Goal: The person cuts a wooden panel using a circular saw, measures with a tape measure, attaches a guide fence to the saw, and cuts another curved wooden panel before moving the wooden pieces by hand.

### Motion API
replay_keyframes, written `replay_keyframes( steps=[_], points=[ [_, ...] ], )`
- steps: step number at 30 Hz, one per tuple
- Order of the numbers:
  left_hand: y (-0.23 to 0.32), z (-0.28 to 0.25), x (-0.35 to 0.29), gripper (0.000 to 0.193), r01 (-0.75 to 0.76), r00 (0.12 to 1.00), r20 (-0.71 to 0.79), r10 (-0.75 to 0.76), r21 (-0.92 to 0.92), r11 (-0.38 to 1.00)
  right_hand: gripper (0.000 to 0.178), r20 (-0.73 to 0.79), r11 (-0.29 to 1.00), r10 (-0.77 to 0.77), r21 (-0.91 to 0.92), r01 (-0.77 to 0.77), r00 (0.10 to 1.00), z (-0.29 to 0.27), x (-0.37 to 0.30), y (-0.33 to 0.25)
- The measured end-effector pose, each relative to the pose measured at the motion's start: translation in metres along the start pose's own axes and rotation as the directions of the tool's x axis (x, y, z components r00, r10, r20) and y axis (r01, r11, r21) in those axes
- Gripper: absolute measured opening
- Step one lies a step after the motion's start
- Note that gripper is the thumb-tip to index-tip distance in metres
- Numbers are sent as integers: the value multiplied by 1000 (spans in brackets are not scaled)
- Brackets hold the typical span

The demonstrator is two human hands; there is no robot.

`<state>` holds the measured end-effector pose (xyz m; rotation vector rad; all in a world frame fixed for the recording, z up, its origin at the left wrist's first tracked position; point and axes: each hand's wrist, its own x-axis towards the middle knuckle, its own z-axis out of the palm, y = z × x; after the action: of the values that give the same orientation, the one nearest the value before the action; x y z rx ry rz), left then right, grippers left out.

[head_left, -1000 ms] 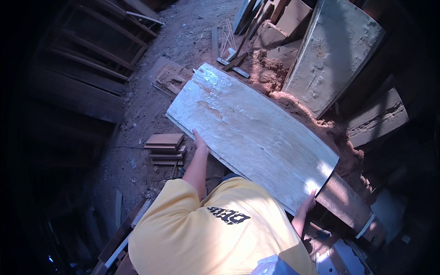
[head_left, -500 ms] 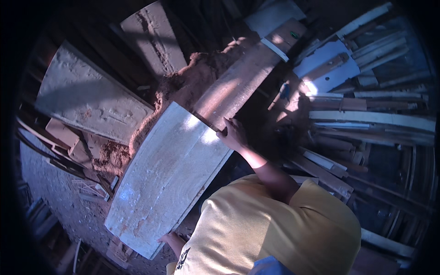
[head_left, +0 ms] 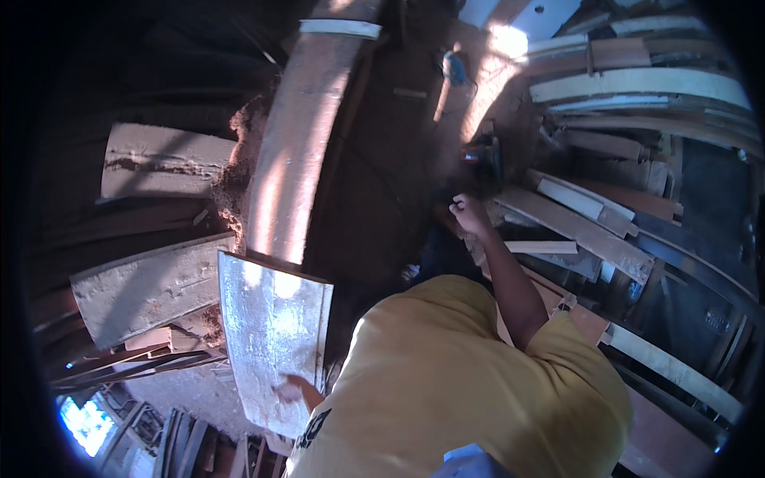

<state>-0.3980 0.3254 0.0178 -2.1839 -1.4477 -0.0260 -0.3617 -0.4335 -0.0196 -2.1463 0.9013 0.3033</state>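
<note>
A wide, pale wooden board point(head_left: 267, 331) lies tilted across my left side, its far end meeting a long brown plank point(head_left: 291, 151). Over the near part of that board, my left hand point(head_left: 296, 390) rests with its fingers stretched out and apart. My right hand point(head_left: 468, 213) is off the board, over the dark ground in front of me, with its fingers curled in and no held thing showing. Just beyond it sits a dark power tool point(head_left: 482, 157), mostly in shadow. Farther off lies a blue-headed tool with a wooden handle point(head_left: 453, 70).
Reddish sawdust point(head_left: 239, 159) is heaped along the plank's left. Two rough slabs, one farther point(head_left: 163, 163) and one nearer point(head_left: 151, 283), lie at the left. A white strip point(head_left: 341, 29) crosses the plank. Stacked planks point(head_left: 637, 84) crowd the right side.
My right hand has let go of the board's far corner and moved right. My left hand has moved from the board's near edge onto its face. The view has turned to the right.
</note>
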Motion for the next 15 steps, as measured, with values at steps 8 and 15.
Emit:
replay_keyframes(
  steps=[8, 15],
  points=[
    [377, -347, -258, 59, -892, 80, -509, 857, -420, -166, 36, 120, 910, 310, 249, -331, 943, 1, 126, 215],
    [697, -491, -367, 68, -867, -131, -654, 745, -288, -406, 21, 309, 490, 509, 663, -566, 803, 9, 303, 273]
  ],
)
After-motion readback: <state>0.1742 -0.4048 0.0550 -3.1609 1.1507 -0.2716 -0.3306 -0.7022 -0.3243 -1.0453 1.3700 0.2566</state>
